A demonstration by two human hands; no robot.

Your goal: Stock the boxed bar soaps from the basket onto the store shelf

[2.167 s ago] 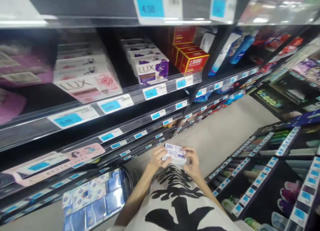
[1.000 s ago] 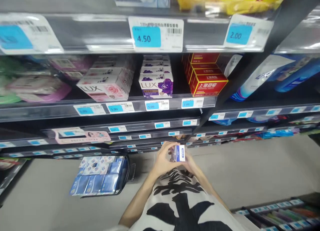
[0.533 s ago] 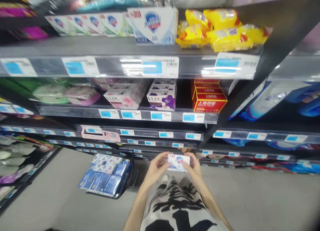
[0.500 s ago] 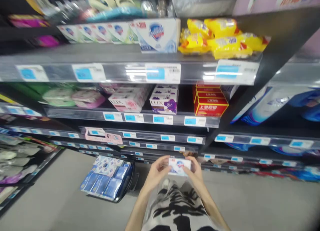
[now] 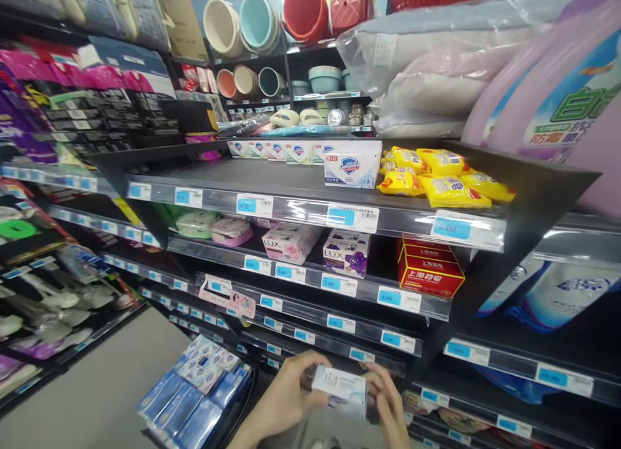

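A small white soap box [image 5: 340,388] is held level between my two hands in front of the lower shelves. My left hand [image 5: 284,392] pinches its left end, and my right hand [image 5: 387,404] grips the right end. The box's pale top with faint print faces me. On the upper shelf ahead stands a similar white Safeguard soap box [image 5: 350,167], with a row of white boxes [image 5: 276,150] behind it to the left.
Yellow packets [image 5: 449,189] lie to the right on the upper shelf. Pink LUX boxes [image 5: 291,242], purple LUX boxes [image 5: 345,253] and red boxes [image 5: 429,271] fill part of the shelf below. Blue packs [image 5: 177,404] sit in a dark container on the floor at left.
My view has tilted up, bringing buckets and bagged goods into sight. The soap box has been turned from its logo face to a different face, still in both hands.
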